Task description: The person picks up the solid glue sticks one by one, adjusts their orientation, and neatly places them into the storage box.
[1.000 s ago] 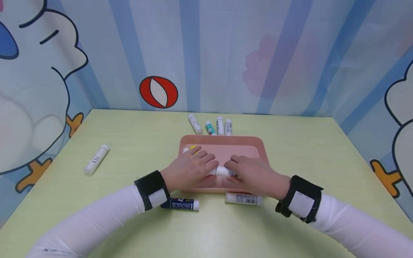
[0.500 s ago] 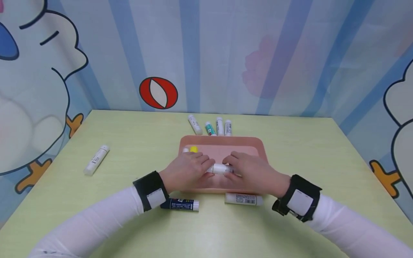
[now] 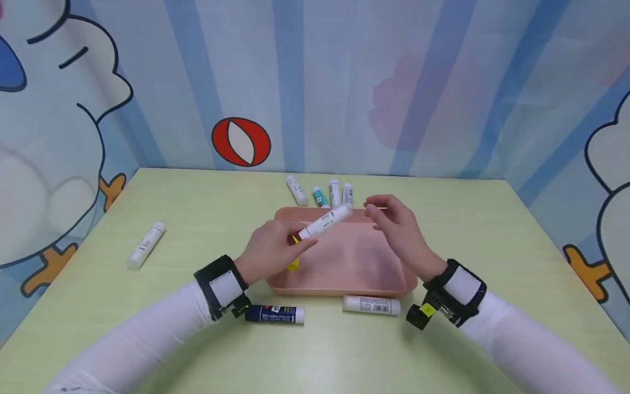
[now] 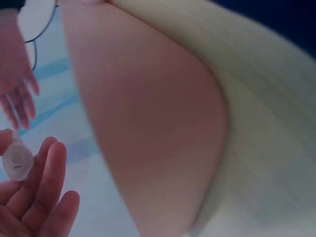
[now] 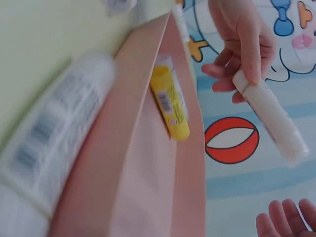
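My left hand pinches a white glue stick by one end, between thumb and fingers. The stick is raised over the pink tray, tilted up toward the right. My right hand is above the tray's right side, fingers loosely bent, holding nothing, a little way from the stick's far end. Inside the tray a yellow glue stick lies beside a white glue stick along one side. In the head view my left hand covers most of these two.
Behind the tray lie several glue sticks, among them a teal one. A navy glue stick and a white one lie before the tray's front edge. Another white stick is at far left.
Both hands have risen from the tray floor. The white glue stick has come up in my left hand, while my right hand has let go of it and moved up and right.
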Demonstrator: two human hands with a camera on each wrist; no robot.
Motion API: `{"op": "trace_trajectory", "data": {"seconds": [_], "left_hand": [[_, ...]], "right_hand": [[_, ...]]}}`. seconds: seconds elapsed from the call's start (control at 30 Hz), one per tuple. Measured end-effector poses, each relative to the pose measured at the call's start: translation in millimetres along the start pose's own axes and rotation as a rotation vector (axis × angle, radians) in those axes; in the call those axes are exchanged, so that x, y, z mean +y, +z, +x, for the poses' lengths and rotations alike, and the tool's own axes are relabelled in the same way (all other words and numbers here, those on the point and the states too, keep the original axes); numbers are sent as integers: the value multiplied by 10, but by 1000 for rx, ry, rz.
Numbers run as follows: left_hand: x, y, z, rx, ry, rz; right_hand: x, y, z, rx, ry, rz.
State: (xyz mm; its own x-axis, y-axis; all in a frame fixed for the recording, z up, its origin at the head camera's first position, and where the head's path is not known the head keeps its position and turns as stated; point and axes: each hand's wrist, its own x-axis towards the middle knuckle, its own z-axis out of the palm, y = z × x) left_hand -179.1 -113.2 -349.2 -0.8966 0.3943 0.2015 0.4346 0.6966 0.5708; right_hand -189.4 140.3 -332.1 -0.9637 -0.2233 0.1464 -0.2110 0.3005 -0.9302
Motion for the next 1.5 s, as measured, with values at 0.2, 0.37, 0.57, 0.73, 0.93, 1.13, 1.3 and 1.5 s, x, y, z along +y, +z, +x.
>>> {"op": "trace_trajectory", "data": {"seconds": [0.2,0.37,0.57,0.73,0.93,1.13,1.3,1.5], "left_hand": [[91,-9,21,-28,-6,-250],[159,-1,16,-50,2,-271],[190,11,10,-50,-20,-242],[195,7,7,-43,-27,-257],[189,-6,22,-40,-5,-268],[149,-46,54,-51,-17,-183],[68,-116,44,-86,-85,-79],[-108,-248,1,-57,-113,109]], "right_hand": [[-24,133,17,-8,134,224],[-88,267,-15,-6,136,261],[-109,354,-62,-42,151,382],[-105,378,-82,8,137,355],[-97,379,-79,63,128,318],[-107,378,-52,57,146,336],[-108,356,-10,87,171,296],[-96,306,85,92,235,228]]}}
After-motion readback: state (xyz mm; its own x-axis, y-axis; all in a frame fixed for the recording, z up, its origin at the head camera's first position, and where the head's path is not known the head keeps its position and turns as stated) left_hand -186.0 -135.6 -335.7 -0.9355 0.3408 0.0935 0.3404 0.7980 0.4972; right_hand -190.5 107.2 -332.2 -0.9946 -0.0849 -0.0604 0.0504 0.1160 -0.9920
